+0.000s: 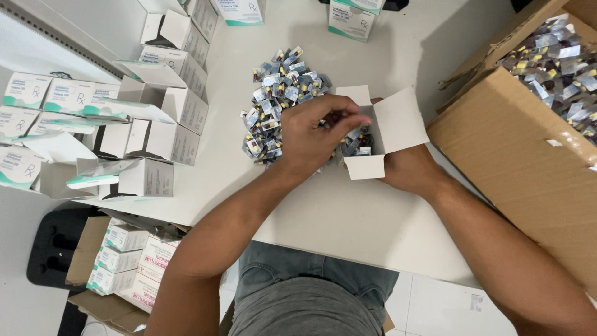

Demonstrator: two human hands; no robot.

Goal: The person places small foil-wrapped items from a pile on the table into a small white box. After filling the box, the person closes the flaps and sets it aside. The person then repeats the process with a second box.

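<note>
Two hands work over one small white cardboard carton with open flaps [380, 134], held near the middle of the white table [348, 211]. The right hand [407, 169] cups the carton from below and behind, fingers wrapped around its base. The left hand [314, 132] reaches in from the left with fingertips drawn together at the carton mouth; whether they pinch a strip cannot be told, because the knuckles hide the tips. Silver foil capsule strips are visible inside the carton.

A loose heap of silver foil capsule strips with dark and yellow capsules [277, 102] lies just left of the carton, touching the left hand's far side. A large brown corrugated box filled with the same strips [516, 162] stands at the right edge. Empty white cartons with open flaps [161, 134] are grouped at the far left; white and green closed cartons [46, 93] lie beyond them.

Likely faults, as judged from this position:
- The carton rests on one hand only. A slack grip may tilt it and spill its contents onto the table.
- The upright flaps may fold inward and catch a strip at the mouth.
- The left forearm passes close to the heap; a wide sweep may scatter strips toward the near table edge.
</note>
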